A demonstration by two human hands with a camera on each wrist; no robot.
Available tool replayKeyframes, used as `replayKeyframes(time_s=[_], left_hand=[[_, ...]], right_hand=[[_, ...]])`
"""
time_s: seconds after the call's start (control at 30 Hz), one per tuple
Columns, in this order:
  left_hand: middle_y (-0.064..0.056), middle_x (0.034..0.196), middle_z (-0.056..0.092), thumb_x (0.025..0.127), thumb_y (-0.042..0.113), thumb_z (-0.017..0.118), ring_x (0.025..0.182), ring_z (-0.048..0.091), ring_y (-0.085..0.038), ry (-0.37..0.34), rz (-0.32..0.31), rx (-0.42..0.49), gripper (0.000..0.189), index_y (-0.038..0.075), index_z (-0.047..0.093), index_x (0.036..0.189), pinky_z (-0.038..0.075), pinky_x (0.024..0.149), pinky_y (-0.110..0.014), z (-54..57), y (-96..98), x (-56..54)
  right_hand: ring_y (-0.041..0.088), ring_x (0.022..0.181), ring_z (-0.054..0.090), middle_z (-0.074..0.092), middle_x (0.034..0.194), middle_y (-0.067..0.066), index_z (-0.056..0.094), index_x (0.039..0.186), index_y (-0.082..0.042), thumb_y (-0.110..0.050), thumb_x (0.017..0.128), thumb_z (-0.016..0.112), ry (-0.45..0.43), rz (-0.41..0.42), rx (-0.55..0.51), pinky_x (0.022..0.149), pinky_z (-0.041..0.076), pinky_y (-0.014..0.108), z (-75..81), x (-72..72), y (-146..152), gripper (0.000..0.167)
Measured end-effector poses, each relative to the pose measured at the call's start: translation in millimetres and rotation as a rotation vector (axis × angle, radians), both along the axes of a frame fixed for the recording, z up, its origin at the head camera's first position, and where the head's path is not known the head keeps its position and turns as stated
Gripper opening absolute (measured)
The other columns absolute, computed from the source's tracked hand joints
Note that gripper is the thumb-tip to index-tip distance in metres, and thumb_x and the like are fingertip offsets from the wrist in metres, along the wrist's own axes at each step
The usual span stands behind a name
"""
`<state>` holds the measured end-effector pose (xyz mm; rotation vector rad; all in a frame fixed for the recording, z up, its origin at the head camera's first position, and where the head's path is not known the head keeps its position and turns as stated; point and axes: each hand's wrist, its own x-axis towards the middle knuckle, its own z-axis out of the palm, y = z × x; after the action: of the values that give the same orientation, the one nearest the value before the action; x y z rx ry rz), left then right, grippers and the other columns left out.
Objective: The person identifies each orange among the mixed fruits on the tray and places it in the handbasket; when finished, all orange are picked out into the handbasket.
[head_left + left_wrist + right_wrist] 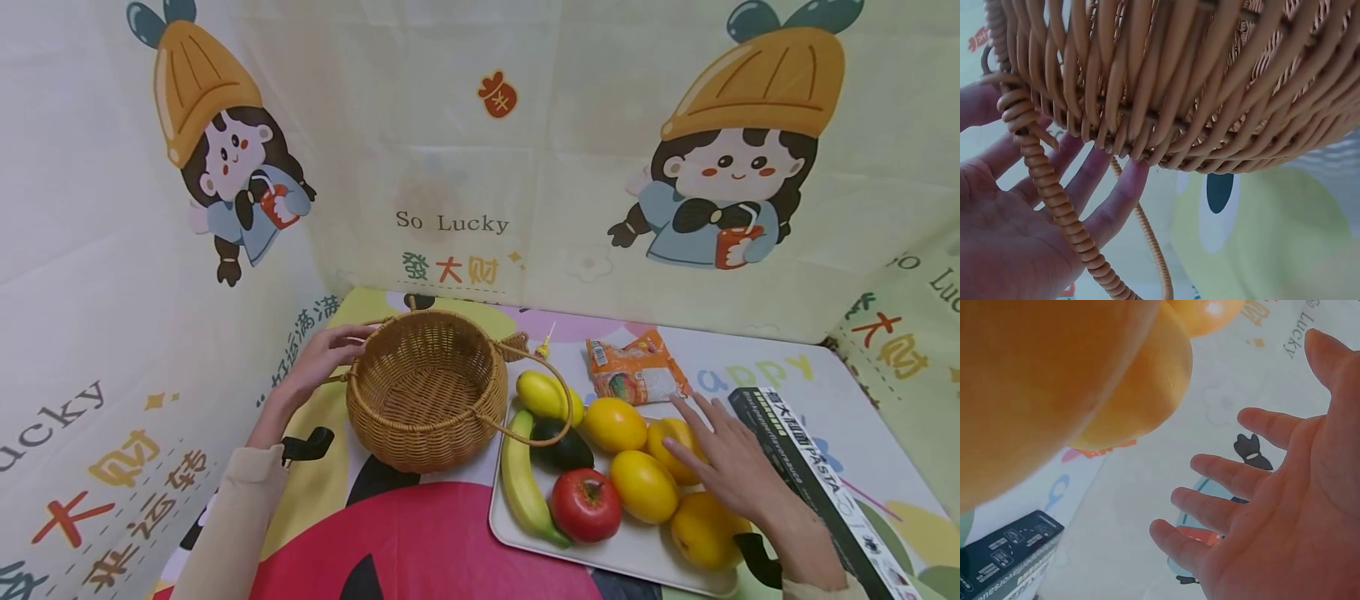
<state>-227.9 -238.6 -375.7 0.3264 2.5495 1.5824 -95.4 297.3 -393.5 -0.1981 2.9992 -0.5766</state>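
Observation:
My left hand [324,360] is at the left side of a round wicker basket [427,454], its fingers extended at the rim. In the left wrist view the fingertips [1132,178] meet the woven wall, and a wrapped handle [1063,212] crosses in front of the palm. Inside, the basket holds nothing. My right hand [738,458] hovers with spread fingers over the right side of a white tray [637,567], near the yellow-orange fruits [643,486]. Its palm holds nothing in the right wrist view. Also on the tray are a banana [517,475], a red apple [587,504] and an avocado [562,450].
Lemons [542,393] lie at the tray's back left, under the basket's right handle [570,400]. Behind the tray is an orange snack bag [636,367]. A long dark pasta box [817,483] lies to the right. Printed cloth walls [555,183] enclose the table.

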Motion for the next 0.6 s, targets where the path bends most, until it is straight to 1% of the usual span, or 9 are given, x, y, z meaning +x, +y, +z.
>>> replayKeyframes(time_s=[0.2,0.33,0.47,0.6], left_hand=[[-0.024,0.132,0.054,0.099,0.018,0.052,0.118,0.055,-0.041,-0.023,-0.007,0.015,0.04,0.003,0.052,0.136,0.043,0.097,-0.055,-3.2,-4.4,-1.8],[-0.024,0.133,0.054,0.099,0.017,0.053,0.118,0.055,-0.039,-0.014,-0.014,0.012,0.041,0.001,0.051,0.136,0.046,0.095,-0.048,-4.0,-6.1,-3.2],[-0.023,0.133,0.054,0.099,0.018,0.053,0.118,0.055,-0.038,-0.011,-0.009,-0.001,0.041,0.001,0.052,0.136,0.048,0.094,-0.042,-4.6,-7.6,-3.7],[-0.024,0.132,0.055,0.099,0.019,0.054,0.117,0.056,-0.039,-0.022,-0.008,0.003,0.041,0.002,0.052,0.136,0.048,0.092,-0.046,-5.9,-7.6,-4.2]], right_hand=[[0.057,0.134,0.012,0.017,0.152,0.031,0.028,0.151,-0.007,-0.05,0.096,0.048,-0.015,0.02,-0.001,0.1,0.011,0.075,2.7,-7.3,4,0.072],[0.058,0.129,0.022,0.021,0.15,0.032,0.031,0.149,-0.006,-0.054,0.094,0.05,-0.037,0.048,0.032,0.097,0.018,0.075,5.2,-15.0,8,0.075],[0.056,0.125,0.031,0.026,0.147,0.033,0.034,0.148,-0.007,-0.057,0.089,0.056,-0.08,0.08,0.061,0.092,0.028,0.075,7.5,-22.9,11,0.08],[0.055,0.123,0.034,0.029,0.145,0.032,0.035,0.147,-0.009,-0.053,0.084,0.065,-0.13,0.093,0.062,0.09,0.032,0.074,7.4,-27.2,14,0.082]])
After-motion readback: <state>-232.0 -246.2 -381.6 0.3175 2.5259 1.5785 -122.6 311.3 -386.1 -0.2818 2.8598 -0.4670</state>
